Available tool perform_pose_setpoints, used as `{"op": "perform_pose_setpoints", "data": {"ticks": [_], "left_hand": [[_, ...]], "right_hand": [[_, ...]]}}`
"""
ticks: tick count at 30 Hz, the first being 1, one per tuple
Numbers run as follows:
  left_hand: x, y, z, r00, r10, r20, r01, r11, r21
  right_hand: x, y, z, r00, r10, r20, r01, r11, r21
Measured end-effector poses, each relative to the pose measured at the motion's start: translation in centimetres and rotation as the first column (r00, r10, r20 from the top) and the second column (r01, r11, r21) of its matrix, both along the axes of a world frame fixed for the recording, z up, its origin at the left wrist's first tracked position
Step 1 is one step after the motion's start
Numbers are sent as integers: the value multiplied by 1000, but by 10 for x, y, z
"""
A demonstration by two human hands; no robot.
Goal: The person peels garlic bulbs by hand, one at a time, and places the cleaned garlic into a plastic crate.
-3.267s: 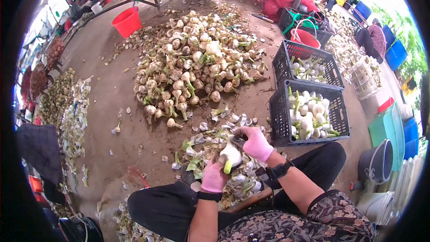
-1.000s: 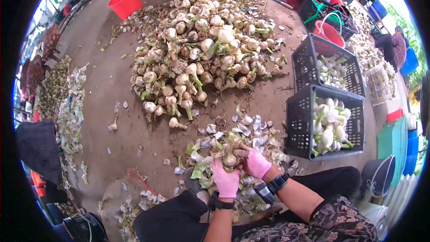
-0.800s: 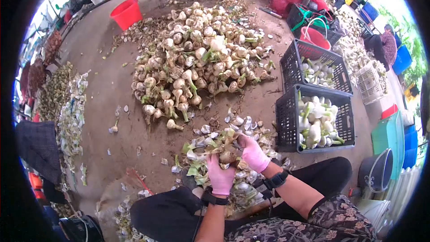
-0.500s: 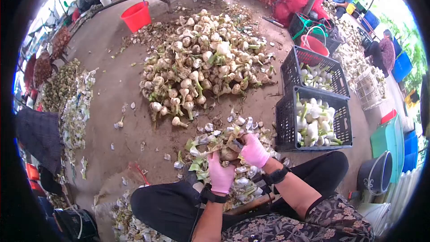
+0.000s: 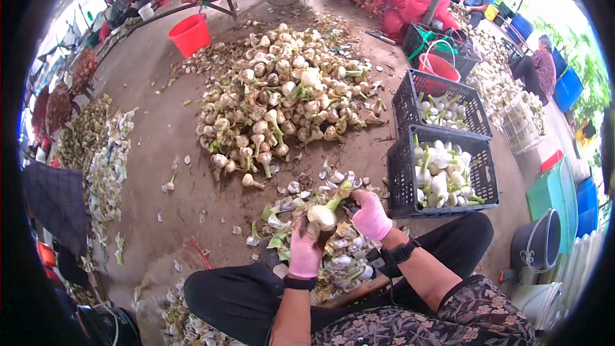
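Note:
A pale garlic bulb [image 5: 321,217] with a green stem is held between my two pink-gloved hands, over a litter of peeled skins [image 5: 349,257]. My left hand [image 5: 306,248] has its fingers closed round the bulb's lower left side, with brown skin by the fingertips. My right hand [image 5: 369,214] is closed near the stem's upper end; a small dark thing shows at its fingertips, too hidden to name. Beyond them lies a large heap of untrimmed garlic [image 5: 288,99]. To the right, a black crate [image 5: 442,208] holds clean white bulbs.
Behind that crate is a second black crate [image 5: 410,99], then a red bucket [image 5: 439,67]. Another red bucket [image 5: 190,35] stands beyond the heap. At right are a dark bucket [image 5: 535,241] and a green tub [image 5: 554,195]. Two people sit at upper right.
The brown outer skin has come away from the bulb, whose white surface and green stem now show. My left hand has shifted slightly left and turned. The view has moved a little.

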State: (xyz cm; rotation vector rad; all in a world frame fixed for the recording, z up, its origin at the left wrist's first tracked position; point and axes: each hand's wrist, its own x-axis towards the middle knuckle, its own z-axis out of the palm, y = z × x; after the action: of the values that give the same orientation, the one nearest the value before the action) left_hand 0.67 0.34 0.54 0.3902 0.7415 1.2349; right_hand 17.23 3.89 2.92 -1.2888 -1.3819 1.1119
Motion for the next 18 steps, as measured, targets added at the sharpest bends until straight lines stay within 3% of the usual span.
{"op": "perform_pose_setpoints", "data": {"ticks": [2,3,4,6,7,8,10,11,12,14,15,16,17,18], "left_hand": [[-3,3,-14,962,-83,261,92,995,-24],[-6,8,-14,903,-106,416,175,976,-130],[-6,8,-19,903,-106,416,175,976,-132],[-5,8,-23,988,-148,-49,149,989,17],[-9,11,-7,931,-138,338,214,957,-198],[-8,10,-9,930,-143,338,219,955,-199],[-5,5,-24,998,-5,-57,1,997,-74],[0,-2,-56,929,152,-337,-102,981,163],[4,-3,-31,962,124,-242,-103,990,95],[10,0,-33,878,138,-458,-46,977,207],[8,1,-27,877,137,-460,-46,978,204],[3,1,-18,905,34,-425,24,991,130],[1,-1,-10,922,-69,-381,97,994,57],[0,-3,-4,922,-70,-380,98,994,55]], "right_hand": [[4,0,5,991,116,-60,-117,993,-19],[7,0,5,992,114,-60,-116,993,-20],[11,-1,3,984,171,-54,-174,983,-54],[14,-4,-1,973,223,-53,-227,970,-89],[15,-6,-2,976,200,-83,-209,971,-117],[17,-7,-3,978,177,-111,-192,970,-146],[14,-9,-4,977,144,-156,-167,976,-142],[11,-9,-1,976,127,-177,-160,970,-183],[8,-9,0,974,111,-198,-155,962,-226],[6,-8,-4,980,112,-163,-152,954,-258],[6,-7,-7,986,111,-123,-143,947,-287],[6,-5,-10,986,110,-123,-142,946,-290],[6,-3,-12,977,78,-199,-126,962,-241],[7,1,-14,960,50,-276,-106,976,-190]]}}
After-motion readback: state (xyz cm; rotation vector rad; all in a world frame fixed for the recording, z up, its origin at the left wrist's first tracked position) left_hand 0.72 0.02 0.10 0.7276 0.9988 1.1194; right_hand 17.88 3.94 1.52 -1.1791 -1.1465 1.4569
